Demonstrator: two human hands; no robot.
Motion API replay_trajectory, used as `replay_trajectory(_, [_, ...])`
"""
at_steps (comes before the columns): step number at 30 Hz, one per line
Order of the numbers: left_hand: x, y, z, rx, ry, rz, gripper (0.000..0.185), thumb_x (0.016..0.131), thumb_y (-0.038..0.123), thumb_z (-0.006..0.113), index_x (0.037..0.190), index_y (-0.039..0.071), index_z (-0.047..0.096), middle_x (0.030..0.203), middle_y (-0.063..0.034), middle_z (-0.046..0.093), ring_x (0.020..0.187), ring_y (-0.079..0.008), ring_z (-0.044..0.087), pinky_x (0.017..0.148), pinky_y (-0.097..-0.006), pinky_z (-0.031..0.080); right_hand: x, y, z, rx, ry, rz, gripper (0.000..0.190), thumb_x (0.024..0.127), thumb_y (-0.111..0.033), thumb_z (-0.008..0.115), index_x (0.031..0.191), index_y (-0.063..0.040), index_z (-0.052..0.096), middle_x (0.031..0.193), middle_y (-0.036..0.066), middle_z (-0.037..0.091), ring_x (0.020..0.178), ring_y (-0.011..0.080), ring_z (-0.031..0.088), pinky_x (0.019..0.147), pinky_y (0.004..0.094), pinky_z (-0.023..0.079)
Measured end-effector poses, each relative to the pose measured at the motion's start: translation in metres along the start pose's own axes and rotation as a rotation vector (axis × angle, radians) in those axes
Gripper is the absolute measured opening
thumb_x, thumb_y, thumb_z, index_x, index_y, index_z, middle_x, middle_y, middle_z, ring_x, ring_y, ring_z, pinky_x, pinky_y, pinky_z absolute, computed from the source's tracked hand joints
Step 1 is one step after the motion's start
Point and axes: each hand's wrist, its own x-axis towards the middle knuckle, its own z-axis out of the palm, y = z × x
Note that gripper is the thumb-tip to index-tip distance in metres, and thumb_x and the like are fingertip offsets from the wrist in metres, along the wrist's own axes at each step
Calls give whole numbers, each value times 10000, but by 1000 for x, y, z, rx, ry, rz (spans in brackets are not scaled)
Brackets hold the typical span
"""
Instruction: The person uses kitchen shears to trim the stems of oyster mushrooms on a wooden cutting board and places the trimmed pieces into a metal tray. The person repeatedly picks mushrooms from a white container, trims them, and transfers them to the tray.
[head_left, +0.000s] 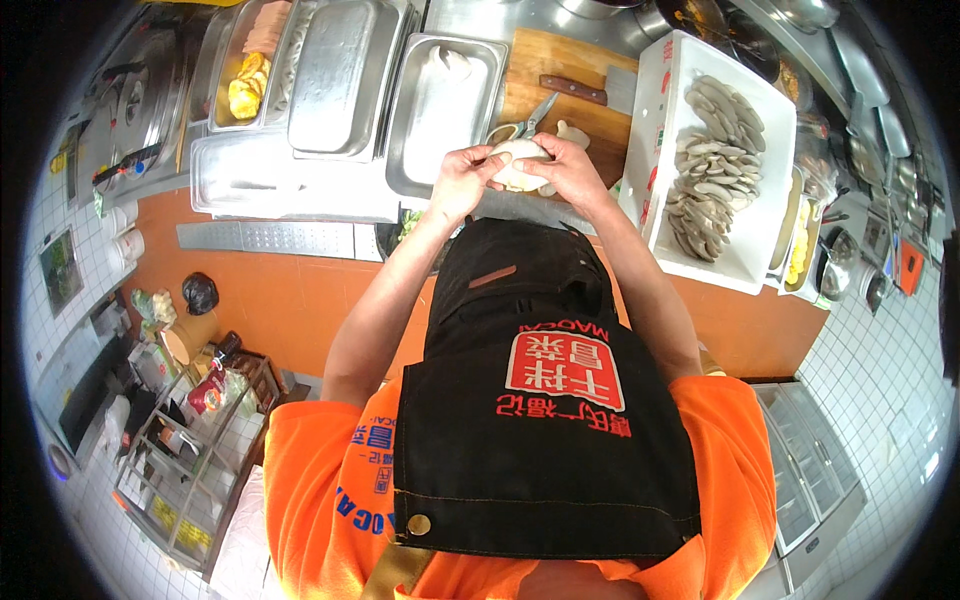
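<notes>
Between the fingers of both hands is a pale, fleshy mushroom (519, 171). My left hand (461, 174) grips its left side, and my right hand (568, 169) holds the right side, thumbs on top. Beneath and beyond them lies a wooden cutting board (525, 56). Scissors (541, 112) rest on it just past my fingers, their handles partly hidden. A cleaver (577, 88) with a wooden handle lies farther back, and a pale mushroom piece (574, 133) sits by my right hand. To the left, a steel pan (431, 127) holds a few whitish pieces (451, 64).
A white foam box (649, 112) on the right holds many grey oyster mushrooms (712, 172). Leftward are a steel lid or pan (334, 82), a tub with yellow slices (249, 86) and a clear plastic container (244, 174). Leafy greens (409, 223) show below the counter's edge.
</notes>
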Motion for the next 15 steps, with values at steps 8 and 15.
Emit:
replay_trajectory(8, [5,2,-14,45,96,-47,198,943,184,653,973,1,723,773,-26,679,613,-64,546,570,-222,446,1,0,11,233,151,100,215,875,-97,711,1053,7,649,938,40,673,835,106,620,736,259,495])
replay_trajectory(15, [9,23,-42,88,-35,13,220,874,198,746,1024,38,729,975,-65,710,883,-121,637,785,-256,497,2,-11,-11,76,38,123,274,892,-100,687,1138,7,629,988,43,656,881,102,622,712,244,494])
